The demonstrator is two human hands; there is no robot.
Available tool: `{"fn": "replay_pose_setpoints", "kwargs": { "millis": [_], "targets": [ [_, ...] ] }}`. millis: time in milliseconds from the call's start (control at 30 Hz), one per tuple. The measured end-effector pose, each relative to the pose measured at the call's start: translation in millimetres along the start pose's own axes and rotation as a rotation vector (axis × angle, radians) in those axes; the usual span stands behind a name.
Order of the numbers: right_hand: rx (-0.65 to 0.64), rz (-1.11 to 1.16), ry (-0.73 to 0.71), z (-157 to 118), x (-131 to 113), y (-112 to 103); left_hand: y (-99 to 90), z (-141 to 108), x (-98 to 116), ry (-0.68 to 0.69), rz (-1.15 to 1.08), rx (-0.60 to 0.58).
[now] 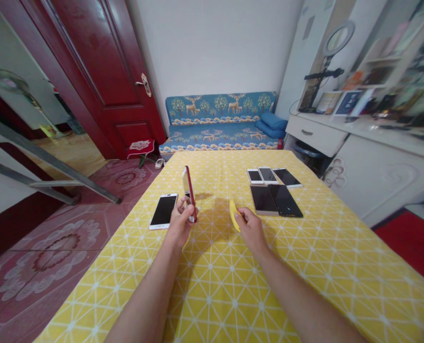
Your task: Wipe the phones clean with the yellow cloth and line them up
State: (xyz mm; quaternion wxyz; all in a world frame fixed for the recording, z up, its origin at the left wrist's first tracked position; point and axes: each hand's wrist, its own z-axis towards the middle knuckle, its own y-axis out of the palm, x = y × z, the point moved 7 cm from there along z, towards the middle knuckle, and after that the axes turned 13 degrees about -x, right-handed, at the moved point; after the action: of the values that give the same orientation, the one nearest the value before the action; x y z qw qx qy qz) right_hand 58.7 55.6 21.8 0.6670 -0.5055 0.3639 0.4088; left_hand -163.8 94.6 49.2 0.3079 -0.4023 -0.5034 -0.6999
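My left hand [179, 223] grips a red-edged smartphone [189, 194], which stands upright on its edge above the table. A white smartphone [163, 211] lies flat, screen up, just left of that hand. My right hand [251, 232] closes on a curved yellow object [234, 215], and its fingers hide part of it. I cannot tell whether this is a banana or a yellow phone. To the right of it lie two dark-screened phones [276, 200], side by side. Three more phones [269, 176] sit in a row beyond them.
The yellow patterned tablecloth [304, 267] covers the table under everything. A blue deer-patterned sofa [219, 119] stands beyond the far edge. A white dresser [315, 134] with a ring light [337, 39] is at right, a dark red door [104, 76] at left.
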Motion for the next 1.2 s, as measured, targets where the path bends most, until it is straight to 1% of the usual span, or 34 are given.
{"fn": "replay_pose_setpoints", "kwargs": {
  "millis": [33, 100, 167, 233, 333, 467, 533, 600, 700, 800, 1033, 1133, 1200],
  "targets": [
    [0.013, 0.024, 0.006, 0.1, 1.6, -1.2, 8.8, -1.5, -12.7, -0.076, -0.082, -0.042],
    [0.029, 0.063, 0.016, 0.4, 4.3, -2.9, 20.0, -5.0, -32.4, -0.179, -0.154, -0.074],
    [0.035, 0.108, 0.02, 0.7, 5.9, -3.6, 26.0, -6.8, -44.9, -0.234, -0.172, -0.101],
    [0.038, 0.145, 0.015, 1.0, 6.0, -3.8, 27.5, -7.5, -52.4, -0.276, -0.192, -0.105],
    [0.051, 0.187, 0.001, 1.2, 5.9, -4.3, 29.3, -8.3, -57.0, -0.343, -0.228, -0.127],
    [0.081, 0.232, -0.015, 0.5, 5.4, -6.8, 41.2, -9.8, -56.4, -0.381, -0.261, -0.261],
    [0.118, 0.228, -0.036, -1.2, 2.0, -10.8, 45.1, -10.8, -57.4, -0.389, -0.297, -0.285],
    [0.165, 0.166, -0.103, -4.0, -7.2, -16.4, 47.8, -12.1, -60.5, -0.419, -0.357, -0.295],
    [0.197, -0.013, -0.281, -10.2, -30.0, -20.3, 51.8, -14.1, -65.4, -0.488, -0.452, -0.324],
    [0.114, -0.163, -0.413, -16.2, -48.2, -11.9, 52.6, -15.1, -68.6, -0.534, -0.486, -0.323],
    [-0.136, -0.451, -0.593, -36.9, -78.6, 24.2, 43.1, -13.7, -71.7, -0.482, -0.487, -0.136],
    [-0.239, -0.511, -0.673, -44.5, -87.4, 37.4, 43.9, -14.3, -70.5, -0.478, -0.525, -0.117],
    [-0.262, -0.538, -0.694, -45.0, -88.2, 41.2, 45.2, -15.2, -68.9, -0.477, -0.526, -0.118]
  ]
}}
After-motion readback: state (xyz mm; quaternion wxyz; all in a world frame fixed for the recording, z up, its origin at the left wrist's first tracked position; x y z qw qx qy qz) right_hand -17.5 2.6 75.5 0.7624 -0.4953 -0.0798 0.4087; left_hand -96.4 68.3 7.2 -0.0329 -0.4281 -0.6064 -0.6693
